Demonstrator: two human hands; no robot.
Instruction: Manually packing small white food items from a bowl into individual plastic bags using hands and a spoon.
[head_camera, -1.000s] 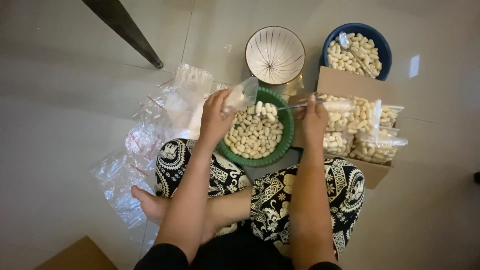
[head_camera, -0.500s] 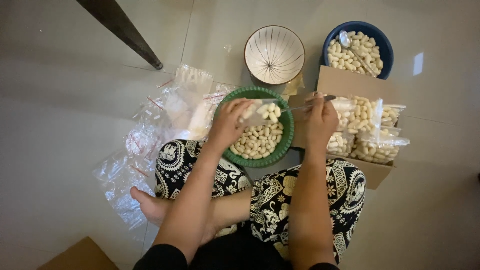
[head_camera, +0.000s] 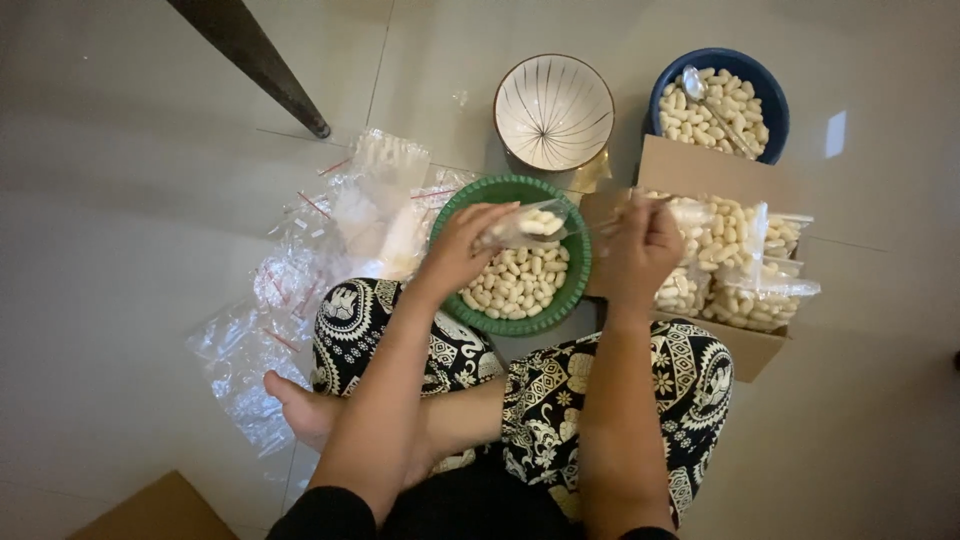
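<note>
My left hand (head_camera: 462, 248) holds a small clear plastic bag (head_camera: 525, 226) with a few pale oblong pieces in it, tilted over a green bowl (head_camera: 577, 290) full of the same pieces. My right hand (head_camera: 637, 248) grips a thin metal spoon (head_camera: 592, 224) whose tip points into the bag's mouth. Both hands hover just above the green bowl.
A cardboard box (head_camera: 700, 165) on the right holds filled clear bags (head_camera: 745, 290). Behind it stands a blue bowl (head_camera: 765, 90) of pieces with a spoon, and a white striped bowl (head_camera: 553, 110). Several flat clear bags (head_camera: 300, 280) lie on the tiled floor at left. A dark furniture leg (head_camera: 255, 60) slants at top left.
My left hand has carried the bag rightward and down over the green bowl, tilting it flatter. My right hand has dropped slightly and curled in, bringing the spoon to the bag's mouth.
</note>
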